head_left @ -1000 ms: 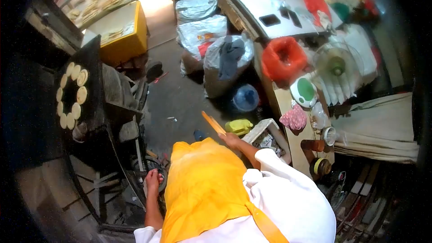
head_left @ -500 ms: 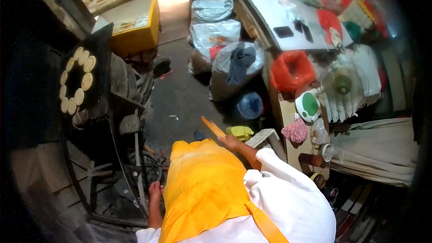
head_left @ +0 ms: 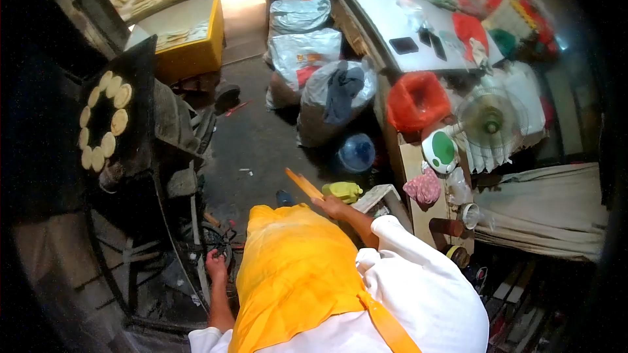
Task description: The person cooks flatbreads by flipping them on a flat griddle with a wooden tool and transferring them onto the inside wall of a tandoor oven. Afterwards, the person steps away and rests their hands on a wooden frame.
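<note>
Left hand shifts outward from the apron, its grip unclear; right hand stays clasped around a stick, flatbreads untouched.

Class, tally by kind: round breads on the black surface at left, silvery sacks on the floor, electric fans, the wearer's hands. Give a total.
Round breads: 10
Silvery sacks: 3
Electric fans: 1
Hands: 2
Total: 16

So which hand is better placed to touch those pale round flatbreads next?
Probably the left hand: it hangs on the same side as the pale round flatbreads. The right hand is farther across and grips an orange-brown stick.
</note>
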The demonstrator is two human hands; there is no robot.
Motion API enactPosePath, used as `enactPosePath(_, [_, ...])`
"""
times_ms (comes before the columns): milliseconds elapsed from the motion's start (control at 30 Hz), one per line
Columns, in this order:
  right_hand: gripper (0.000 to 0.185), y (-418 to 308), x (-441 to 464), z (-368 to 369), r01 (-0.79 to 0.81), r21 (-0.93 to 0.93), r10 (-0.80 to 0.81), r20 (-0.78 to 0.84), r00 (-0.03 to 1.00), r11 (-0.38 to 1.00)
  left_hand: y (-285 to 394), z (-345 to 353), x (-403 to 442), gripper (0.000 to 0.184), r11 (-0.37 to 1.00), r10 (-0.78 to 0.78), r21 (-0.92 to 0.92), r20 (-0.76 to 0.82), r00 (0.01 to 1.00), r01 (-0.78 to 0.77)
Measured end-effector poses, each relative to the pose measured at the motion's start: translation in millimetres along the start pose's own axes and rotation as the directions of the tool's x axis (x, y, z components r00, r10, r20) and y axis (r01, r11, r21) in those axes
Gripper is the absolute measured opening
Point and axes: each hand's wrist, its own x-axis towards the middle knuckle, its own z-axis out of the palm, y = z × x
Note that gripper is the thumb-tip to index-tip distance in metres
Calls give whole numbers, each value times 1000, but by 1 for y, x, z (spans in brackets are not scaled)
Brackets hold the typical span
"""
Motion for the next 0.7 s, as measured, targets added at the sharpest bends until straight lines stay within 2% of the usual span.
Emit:
enactPosePath(67, [76, 5, 3, 4, -8, -17, 8, -3, 1000, 1000, -13, -3, 9, 18, 995, -43, -84, 124, 991, 54])
enactPosePath(100, [77, 17, 12, 10, 12, -52, -12, -12, 1000, 999, -27, -3, 17, 18, 995, -44, -84, 125, 991, 55])
enactPosePath(167, [78, 22, 14, 13, 30, -89, -32, -21, 999, 996, -46, -2, 30, 19, 978, 94, 183, 53, 994, -102])
enactPosePath(300, [78, 17, 4, 12, -44, -54, 44, 2, 999, 998, -65, -1, 41, 21, 978, 62, 195, 89, 994, -78])
enactPosePath(367, [77, 12, 2, 12, -65, -37, 66, 20, 998, 997, -88, 4, 60, 22, 999, -32, 9, 109, 994, 31])
enactPosePath(400, [78, 11, 2, 12, -84, -9, 85, 49, 995, 996, -94, 4, 62, 22, 999, -32, 9, 108, 994, 32])
enactPosePath(467, [78, 8, 2, 12, -104, 18, 102, 78, 992, 994, -91, 4, 59, 22, 990, 29, 135, 100, 995, -43])
enactPosePath(533, [75, 5, 1, 15, -44, 28, 43, 36, 998, 999, -83, 2, 52, 22, 984, 37, 172, 99, 994, -54])
enactPosePath(700, [72, -15, -7, 12, -57, -6, 57, 53, 997, 998, -37, -9, 21, 24, 953, 82, 285, 89, 993, -104])
